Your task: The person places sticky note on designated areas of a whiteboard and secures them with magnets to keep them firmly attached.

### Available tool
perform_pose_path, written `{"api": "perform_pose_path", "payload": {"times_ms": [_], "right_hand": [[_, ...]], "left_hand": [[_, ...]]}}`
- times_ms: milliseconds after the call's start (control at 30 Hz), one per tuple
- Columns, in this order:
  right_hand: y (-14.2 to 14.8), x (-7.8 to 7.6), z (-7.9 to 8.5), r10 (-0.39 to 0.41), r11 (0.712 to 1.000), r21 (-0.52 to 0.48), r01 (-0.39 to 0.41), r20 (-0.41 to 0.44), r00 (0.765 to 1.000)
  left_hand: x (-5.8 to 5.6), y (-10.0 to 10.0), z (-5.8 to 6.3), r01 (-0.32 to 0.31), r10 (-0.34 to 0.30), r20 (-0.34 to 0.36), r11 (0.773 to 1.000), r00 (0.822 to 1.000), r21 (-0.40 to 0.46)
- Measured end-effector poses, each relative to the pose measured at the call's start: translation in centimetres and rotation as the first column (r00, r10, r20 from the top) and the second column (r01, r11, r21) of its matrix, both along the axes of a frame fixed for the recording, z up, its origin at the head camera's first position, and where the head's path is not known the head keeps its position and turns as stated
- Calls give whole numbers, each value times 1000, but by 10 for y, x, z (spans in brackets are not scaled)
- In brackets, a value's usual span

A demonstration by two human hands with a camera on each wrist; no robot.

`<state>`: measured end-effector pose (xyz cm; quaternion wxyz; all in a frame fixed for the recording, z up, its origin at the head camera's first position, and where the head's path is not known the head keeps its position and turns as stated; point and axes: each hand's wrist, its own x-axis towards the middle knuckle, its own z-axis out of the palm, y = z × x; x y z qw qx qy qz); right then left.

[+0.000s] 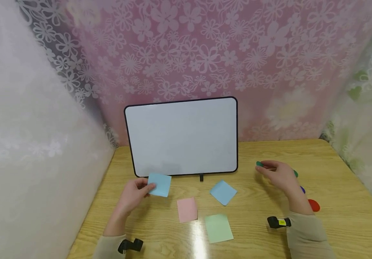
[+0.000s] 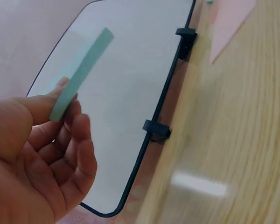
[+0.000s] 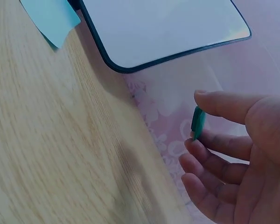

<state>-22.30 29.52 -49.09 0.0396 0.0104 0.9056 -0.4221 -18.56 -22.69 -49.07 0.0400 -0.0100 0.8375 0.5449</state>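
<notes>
My left hand (image 1: 133, 197) pinches a blue sticky note (image 1: 161, 185) between thumb and fingers, in front of the whiteboard's lower left corner. Seen nearly edge-on in the left wrist view, the note (image 2: 81, 74) appears as a narrow greenish strip. The whiteboard (image 1: 186, 138) stands upright at the back of the table, its surface bare. To the right of the board, my right hand (image 1: 282, 177) holds a small round green magnet (image 3: 199, 122) by its edges between thumb and fingertips, raised above the table.
Another blue note (image 1: 223, 192), a pink note (image 1: 187, 210) and a pale green note (image 1: 219, 228) lie on the wooden table (image 1: 160, 230). Around my right forearm are a red disc (image 1: 314, 205), a blue disc (image 1: 303, 189) and a second green disc (image 1: 295, 173), partly hidden.
</notes>
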Motion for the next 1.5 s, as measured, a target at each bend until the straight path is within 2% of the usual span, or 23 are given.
{"api": "perform_pose_path", "payload": {"times_ms": [233, 400, 600, 767, 967, 1100, 1267, 1400, 1500], "right_hand": [[-17, -4, 2, -56, 998, 15, 57, -100, 993], [-33, -4, 3, -102, 995, -18, 101, -214, 971], [-53, -1, 6, -80, 996, -60, 66, -272, 959], [-69, 0, 12, -71, 996, -80, 49, -302, 951], [-89, -5, 20, -45, 991, -135, -4, -354, 934], [-102, -9, 24, 0, 988, -138, -65, -427, 904], [-122, -12, 29, 144, 985, -10, -170, -489, 860], [-139, -17, 36, 294, 956, 129, -265, -475, 830], [-149, -23, 46, 361, 932, 184, -311, -479, 800]], "left_hand": [[-4, 8, 4, -54, 61, -53, 990, 997, 128], [-6, 17, 4, -103, 124, -92, 974, 988, 202], [-7, 21, 0, -146, 184, -112, 948, 977, 283], [-10, 21, 1, -173, 213, -122, 945, 969, 276], [-17, 22, 5, -165, 206, -140, 952, 968, 258], [-23, 22, 7, -156, 204, -155, 949, 967, 274], [-32, 18, 13, -158, 211, -191, 953, 959, 259], [-37, 13, 19, -155, 210, -223, 958, 952, 243], [-41, 9, 24, -172, 225, -221, 956, 949, 237]]}}
